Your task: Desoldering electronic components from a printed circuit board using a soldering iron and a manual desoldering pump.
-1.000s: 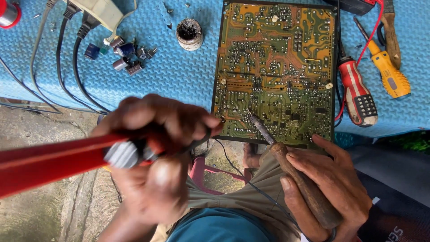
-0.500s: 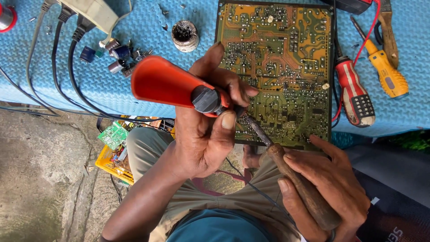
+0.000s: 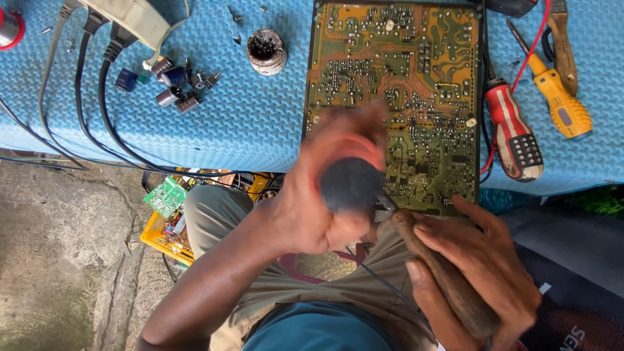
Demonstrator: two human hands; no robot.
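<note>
Holding a soldering iron (image 3: 448,279) by its brown wooden handle, the right hand (image 3: 481,273) is closed in a full grip around it, with the metal tip (image 3: 385,203) meeting the near edge of the circuit board (image 3: 396,97). The left hand (image 3: 331,188) is blurred; its fingers are wrapped tightly around a red tool with a dark round end (image 3: 351,182), held just over the near edge of the circuit board, beside the iron's tip. The circuit board lies solder side up on the blue foam worktop (image 3: 247,123). Right of the board lie a red-and-black screwdriver (image 3: 513,133) and a yellow screwdriver (image 3: 559,104). Left of the board stand a small round tin (image 3: 266,51) and a cluster of loose capacitors (image 3: 166,81), with black cables (image 3: 78,104) beyond them.
</note>
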